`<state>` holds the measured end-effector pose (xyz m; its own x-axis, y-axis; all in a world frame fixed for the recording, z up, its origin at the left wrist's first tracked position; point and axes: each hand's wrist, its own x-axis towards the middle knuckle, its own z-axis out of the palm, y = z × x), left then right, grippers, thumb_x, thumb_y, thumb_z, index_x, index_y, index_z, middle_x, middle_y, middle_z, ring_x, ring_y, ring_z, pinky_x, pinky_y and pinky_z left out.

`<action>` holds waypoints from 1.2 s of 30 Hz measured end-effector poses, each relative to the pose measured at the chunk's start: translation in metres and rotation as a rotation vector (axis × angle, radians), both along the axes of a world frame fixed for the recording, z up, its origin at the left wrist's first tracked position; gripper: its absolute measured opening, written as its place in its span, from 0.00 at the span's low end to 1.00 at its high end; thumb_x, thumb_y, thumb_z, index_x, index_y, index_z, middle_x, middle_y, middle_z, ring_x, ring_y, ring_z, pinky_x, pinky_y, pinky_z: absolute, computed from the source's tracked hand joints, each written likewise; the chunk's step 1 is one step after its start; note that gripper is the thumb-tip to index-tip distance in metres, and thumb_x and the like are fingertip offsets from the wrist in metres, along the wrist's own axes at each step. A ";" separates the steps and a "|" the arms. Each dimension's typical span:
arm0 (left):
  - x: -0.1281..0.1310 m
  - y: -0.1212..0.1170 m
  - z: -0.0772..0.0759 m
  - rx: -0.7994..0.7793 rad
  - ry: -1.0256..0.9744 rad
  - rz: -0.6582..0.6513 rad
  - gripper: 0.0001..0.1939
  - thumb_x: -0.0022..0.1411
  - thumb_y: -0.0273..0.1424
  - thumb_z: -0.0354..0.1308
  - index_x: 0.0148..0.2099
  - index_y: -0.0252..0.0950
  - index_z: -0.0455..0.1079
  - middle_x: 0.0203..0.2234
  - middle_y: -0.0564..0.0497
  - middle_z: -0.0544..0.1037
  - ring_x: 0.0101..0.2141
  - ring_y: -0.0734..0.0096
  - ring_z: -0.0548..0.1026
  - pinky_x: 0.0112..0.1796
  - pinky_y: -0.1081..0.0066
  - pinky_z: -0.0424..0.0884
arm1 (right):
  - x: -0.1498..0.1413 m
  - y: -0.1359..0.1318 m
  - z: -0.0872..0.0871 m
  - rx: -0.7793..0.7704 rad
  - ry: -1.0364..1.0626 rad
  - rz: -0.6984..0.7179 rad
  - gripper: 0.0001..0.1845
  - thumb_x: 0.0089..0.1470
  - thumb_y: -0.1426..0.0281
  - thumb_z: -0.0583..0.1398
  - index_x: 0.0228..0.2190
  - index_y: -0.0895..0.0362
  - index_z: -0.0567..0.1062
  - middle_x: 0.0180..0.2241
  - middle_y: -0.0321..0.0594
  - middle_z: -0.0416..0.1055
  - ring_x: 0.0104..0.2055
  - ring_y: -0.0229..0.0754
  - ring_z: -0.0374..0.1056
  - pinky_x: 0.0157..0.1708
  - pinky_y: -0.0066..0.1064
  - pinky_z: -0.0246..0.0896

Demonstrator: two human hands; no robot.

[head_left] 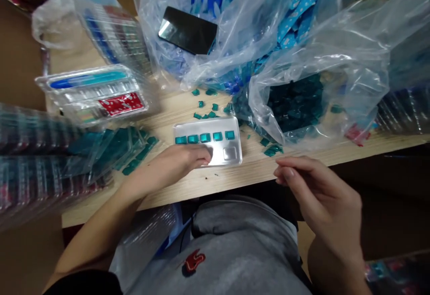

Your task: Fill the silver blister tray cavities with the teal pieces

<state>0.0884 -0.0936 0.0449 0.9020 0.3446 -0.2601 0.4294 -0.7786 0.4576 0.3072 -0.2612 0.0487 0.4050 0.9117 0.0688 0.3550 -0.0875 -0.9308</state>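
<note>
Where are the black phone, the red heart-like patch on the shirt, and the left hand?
Black phone (pixel 188 30): head view, middle of its dark face.
Red patch (pixel 194 261): head view, its middle.
Left hand (pixel 174 162): head view, back of the hand.

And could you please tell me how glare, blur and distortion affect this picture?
Head view: a bright reflection on the phone, shine on the clear bag; stacked trays at left smeared, the silvery tray in the middle sharper; wide-lens stretch toward the edges.
</note>
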 end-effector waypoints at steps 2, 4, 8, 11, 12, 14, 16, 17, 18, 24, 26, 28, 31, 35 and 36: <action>0.001 -0.010 -0.002 0.135 0.022 0.055 0.15 0.71 0.28 0.41 0.38 0.37 0.69 0.32 0.50 0.77 0.32 0.69 0.75 0.32 0.71 0.68 | -0.006 -0.001 -0.005 -0.028 -0.012 0.080 0.11 0.59 0.75 0.59 0.41 0.50 0.76 0.33 0.34 0.76 0.30 0.37 0.72 0.34 0.31 0.70; 0.002 -0.018 -0.002 0.168 0.020 0.054 0.15 0.71 0.28 0.41 0.41 0.36 0.70 0.34 0.47 0.77 0.35 0.65 0.76 0.35 0.68 0.69 | -0.013 0.000 -0.011 -0.036 -0.027 0.159 0.09 0.60 0.74 0.58 0.40 0.52 0.76 0.33 0.36 0.77 0.30 0.38 0.73 0.33 0.30 0.70; 0.001 -0.014 -0.001 -0.036 -0.061 -0.035 0.12 0.71 0.32 0.45 0.43 0.38 0.69 0.37 0.51 0.76 0.38 0.70 0.76 0.38 0.72 0.70 | -0.024 0.004 -0.020 -0.033 -0.068 0.250 0.08 0.61 0.74 0.56 0.39 0.55 0.75 0.32 0.39 0.77 0.33 0.39 0.74 0.33 0.30 0.70; 0.002 -0.003 0.001 -0.165 -0.083 -0.024 0.11 0.71 0.30 0.45 0.41 0.39 0.69 0.36 0.53 0.76 0.38 0.74 0.75 0.39 0.74 0.68 | -0.028 0.006 -0.024 -0.041 -0.087 0.278 0.08 0.61 0.74 0.56 0.38 0.55 0.75 0.32 0.39 0.76 0.33 0.40 0.74 0.34 0.31 0.70; 0.003 0.000 0.001 -0.191 -0.070 -0.023 0.11 0.71 0.29 0.45 0.41 0.39 0.69 0.36 0.53 0.76 0.38 0.74 0.74 0.39 0.74 0.68 | -0.028 0.006 -0.024 -0.041 -0.090 0.283 0.08 0.61 0.74 0.55 0.38 0.55 0.74 0.32 0.40 0.76 0.34 0.40 0.74 0.34 0.31 0.71; 0.004 0.004 0.002 -0.229 -0.052 -0.024 0.12 0.70 0.29 0.45 0.40 0.39 0.69 0.36 0.53 0.76 0.37 0.74 0.74 0.39 0.74 0.68 | -0.028 0.006 -0.025 -0.043 -0.095 0.290 0.08 0.61 0.74 0.55 0.38 0.56 0.74 0.33 0.40 0.77 0.34 0.40 0.74 0.35 0.31 0.71; 0.006 0.005 0.002 -0.256 -0.048 -0.026 0.12 0.69 0.28 0.44 0.39 0.39 0.69 0.36 0.53 0.76 0.37 0.74 0.74 0.39 0.74 0.67 | -0.029 0.006 -0.026 -0.041 -0.099 0.297 0.08 0.61 0.75 0.55 0.39 0.57 0.74 0.33 0.41 0.77 0.35 0.40 0.74 0.35 0.30 0.71; 0.007 0.004 0.002 -0.263 -0.045 -0.024 0.12 0.69 0.28 0.44 0.38 0.39 0.69 0.36 0.53 0.76 0.37 0.74 0.73 0.38 0.73 0.67 | -0.029 0.006 -0.027 -0.040 -0.098 0.306 0.08 0.61 0.76 0.55 0.39 0.57 0.75 0.34 0.41 0.77 0.35 0.40 0.74 0.36 0.30 0.71; 0.008 0.003 0.002 -0.266 -0.038 -0.015 0.13 0.69 0.28 0.43 0.37 0.39 0.69 0.35 0.52 0.75 0.36 0.73 0.73 0.38 0.73 0.67 | -0.031 0.005 -0.028 -0.038 -0.096 0.324 0.08 0.61 0.76 0.55 0.39 0.58 0.75 0.35 0.42 0.77 0.37 0.40 0.74 0.38 0.30 0.71; 0.008 -0.001 0.001 -0.310 0.001 0.075 0.14 0.70 0.32 0.42 0.36 0.37 0.66 0.33 0.51 0.73 0.34 0.71 0.70 0.36 0.72 0.64 | -0.047 0.003 -0.045 -0.014 -0.250 0.507 0.15 0.64 0.74 0.52 0.47 0.61 0.75 0.32 0.43 0.75 0.32 0.41 0.73 0.32 0.32 0.71; 0.006 0.002 -0.001 -0.335 -0.018 0.026 0.13 0.70 0.33 0.43 0.36 0.37 0.67 0.34 0.51 0.73 0.35 0.72 0.70 0.37 0.72 0.63 | -0.051 0.004 -0.049 -0.024 -0.321 0.537 0.16 0.64 0.75 0.52 0.48 0.62 0.76 0.29 0.43 0.73 0.29 0.42 0.72 0.29 0.32 0.70; 0.004 0.007 -0.004 -0.363 -0.029 -0.007 0.13 0.70 0.34 0.44 0.37 0.37 0.67 0.35 0.52 0.73 0.35 0.72 0.70 0.37 0.72 0.63 | -0.054 0.005 -0.050 -0.020 -0.342 0.549 0.17 0.64 0.75 0.52 0.49 0.63 0.76 0.29 0.43 0.73 0.29 0.42 0.72 0.28 0.33 0.69; 0.003 0.011 -0.007 -0.394 -0.011 0.000 0.13 0.71 0.35 0.45 0.37 0.38 0.67 0.34 0.53 0.72 0.35 0.73 0.70 0.37 0.73 0.62 | -0.054 0.005 -0.050 -0.024 -0.336 0.545 0.18 0.64 0.75 0.52 0.51 0.63 0.75 0.30 0.44 0.73 0.29 0.43 0.72 0.29 0.33 0.70; 0.005 0.013 -0.006 -0.410 0.042 -0.002 0.12 0.69 0.34 0.45 0.37 0.37 0.67 0.34 0.53 0.72 0.34 0.73 0.69 0.36 0.73 0.62 | -0.053 0.003 -0.050 -0.066 -0.343 0.562 0.19 0.64 0.74 0.51 0.54 0.62 0.73 0.31 0.44 0.73 0.31 0.43 0.73 0.31 0.35 0.71; 0.006 0.014 -0.005 -0.410 0.051 -0.005 0.12 0.69 0.33 0.45 0.36 0.37 0.67 0.34 0.52 0.72 0.34 0.73 0.69 0.36 0.73 0.62 | -0.053 0.003 -0.050 -0.070 -0.347 0.567 0.20 0.64 0.74 0.51 0.54 0.62 0.72 0.31 0.44 0.73 0.31 0.43 0.73 0.31 0.35 0.71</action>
<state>0.0941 -0.0800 0.0399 0.8857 0.1990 -0.4194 0.4564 -0.5385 0.7083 0.2539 -0.2577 -0.0015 -0.1737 0.9839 0.0414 0.6416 0.1450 -0.7532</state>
